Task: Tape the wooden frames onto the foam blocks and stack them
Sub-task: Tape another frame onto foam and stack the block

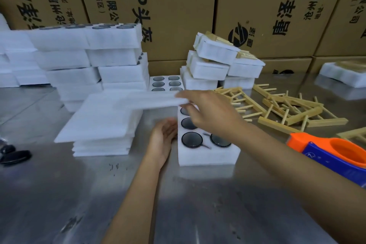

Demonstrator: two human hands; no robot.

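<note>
- my right hand [208, 111] pinches a thin white foam sheet [111, 113], lifted off the sheet pile
- my left hand [163, 138] flat, fingers straight, probably touching the white foam block with round dark lenses [206, 150]
- loose wooden frames [293, 109] lie right of it on the steel table [198, 204]

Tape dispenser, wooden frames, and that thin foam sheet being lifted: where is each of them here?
Tape dispenser [334, 153]: head view, on its orange body at the right edge.
Wooden frames [293, 109]: head view, on the loose pile on the table.
Foam sheet [122, 105]: head view, on its flat middle, left of the right hand [210, 113] pinching its edge.
</note>
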